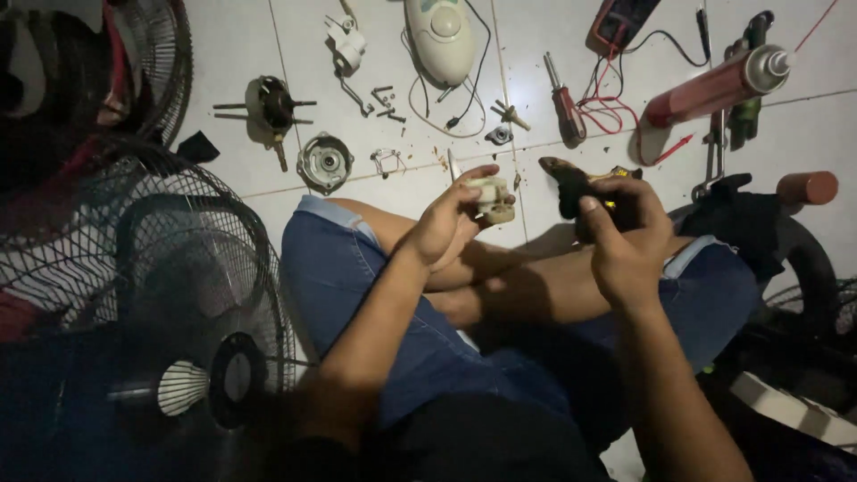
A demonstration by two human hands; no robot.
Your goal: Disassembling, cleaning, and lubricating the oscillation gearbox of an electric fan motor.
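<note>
Dark fan grille [134,295] at lower left, our crossed legs in blue denim shorts [357,295] at centre, both hands raised above them.

We hold a small cream plastic part [491,198] in the left hand [446,223] at mid-frame, thumb and fingers pinched around it. We grip black-handled pliers [571,183] in the right hand [625,236] just right of centre, fingers curled tight on the handles, jaw end pointing toward the cream part, near it but apart. Beyond, on the white tile floor [223,54]: round metal motor cover [325,162], motor with shaft [272,105], loose screws [386,100], cream fan housing with black cord [439,34], red-handled screwdriver [566,109], multimeter with red leads [618,22], red spray can [714,85] at upper right.
</note>
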